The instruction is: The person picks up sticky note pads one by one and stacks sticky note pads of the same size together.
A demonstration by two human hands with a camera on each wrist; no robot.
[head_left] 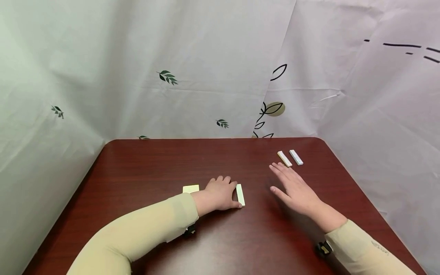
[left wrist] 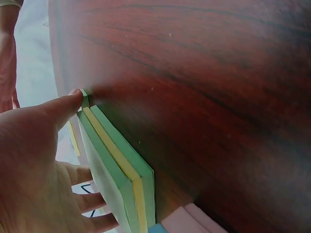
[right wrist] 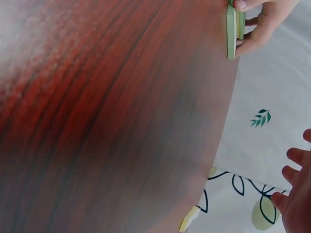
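Observation:
In the head view my left hand [head_left: 221, 194] reaches to mid-table, thumb and index finger at the two ends of a narrow pale green block [head_left: 240, 195]. The left wrist view shows green and yellow layered pieces [left wrist: 119, 160] beside this hand's fingers, with the thumb on a small green end [left wrist: 86, 98]. The palm hides part of them from above. My right hand [head_left: 298, 191] hovers over the table at the right with fingers extended, holding nothing. Just beyond its fingertips lies a white-topped block with a yellowish side [head_left: 285, 159].
A second whitish block [head_left: 296, 157] lies beside it at the back right. A pale yellow piece [head_left: 190, 188] shows behind my left forearm. Pink pieces [left wrist: 194, 221] sit at the left wrist view's bottom. Curtains [head_left: 206, 76] stand around the brown table [head_left: 192, 160].

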